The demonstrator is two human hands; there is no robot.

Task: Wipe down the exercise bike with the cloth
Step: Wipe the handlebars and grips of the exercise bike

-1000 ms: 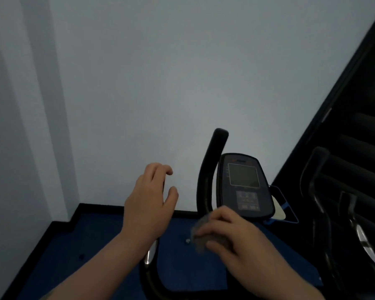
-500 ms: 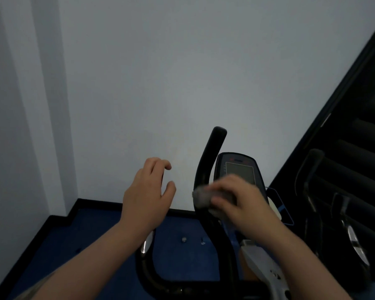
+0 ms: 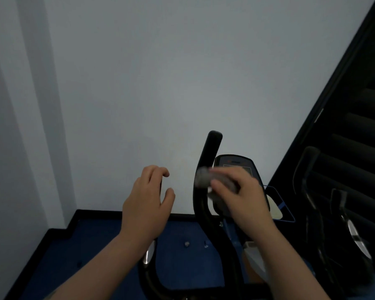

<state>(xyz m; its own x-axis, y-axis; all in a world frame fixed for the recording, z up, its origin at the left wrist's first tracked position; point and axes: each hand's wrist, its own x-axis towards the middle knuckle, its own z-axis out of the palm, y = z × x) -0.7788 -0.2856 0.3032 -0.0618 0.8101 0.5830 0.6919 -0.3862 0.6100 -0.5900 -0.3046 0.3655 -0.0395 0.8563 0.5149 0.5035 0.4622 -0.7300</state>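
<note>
right hand (image 3: 239, 192): fingers curled round a grey cloth (image 3: 204, 177), pressing it against the bike's upright black handlebar (image 3: 206, 161), in front of the console (image 3: 236, 163). left hand (image 3: 146, 200): held in the air left of the handlebar, fingers loosely bent, holding nothing. bike stands on a blue floor (image 3: 95, 245) against a pale wall (image 3: 160, 72).

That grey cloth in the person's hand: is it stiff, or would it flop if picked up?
Probably floppy: the cloth bunches into a wad under the right hand and bends around the black handlebar. Likely light too, since fingers alone hold it. It looks blurred, so its texture is unclear.
</note>
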